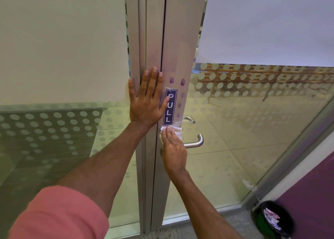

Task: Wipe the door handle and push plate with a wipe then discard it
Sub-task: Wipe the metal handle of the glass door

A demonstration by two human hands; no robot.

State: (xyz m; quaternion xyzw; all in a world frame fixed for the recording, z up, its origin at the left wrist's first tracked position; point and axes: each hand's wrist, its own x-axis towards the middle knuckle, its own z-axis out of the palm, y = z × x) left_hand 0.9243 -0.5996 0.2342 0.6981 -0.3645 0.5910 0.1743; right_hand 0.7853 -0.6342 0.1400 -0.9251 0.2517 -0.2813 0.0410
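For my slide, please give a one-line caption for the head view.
Right hand presses a white wipe on the aluminium door frame below the purple PULL sign; left hand rests flat.

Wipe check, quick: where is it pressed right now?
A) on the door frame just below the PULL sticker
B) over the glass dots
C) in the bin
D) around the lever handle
A: the right hand presses the white wipe flat on the metal stile just under the PULL sticker, left of the lever handle.
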